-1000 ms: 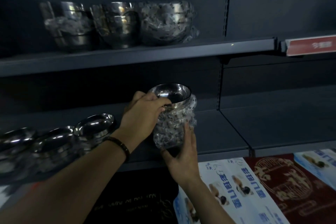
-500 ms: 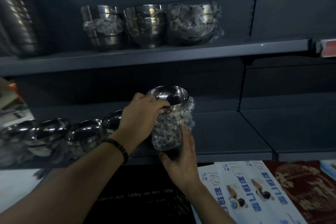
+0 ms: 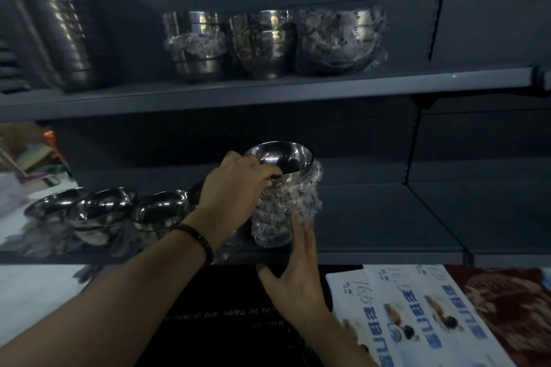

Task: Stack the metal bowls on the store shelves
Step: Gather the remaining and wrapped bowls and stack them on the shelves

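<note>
A tall stack of metal bowls (image 3: 283,205), wrapped in clear plastic below its shiny top bowl, stands on the front of the lower dark shelf (image 3: 387,226). My left hand (image 3: 235,191) grips the rim of the top bowl from the left. My right hand (image 3: 293,274) lies flat against the stack's base at the shelf edge, fingers pointing up. A row of three loose metal bowls (image 3: 104,211) sits on the same shelf to the left.
The upper shelf (image 3: 268,89) carries three groups of stacked metal bowls (image 3: 268,45), one in plastic, and a tall leaning stack of pans (image 3: 59,24) at far left. Printed packages (image 3: 417,316) lie below the lower shelf at right. Cardboard clutter (image 3: 29,158) sits at far left.
The view has swung left, revealing more of the left side. The stack has come down onto the shelf edge, and my right hand has slid lower along its base.
</note>
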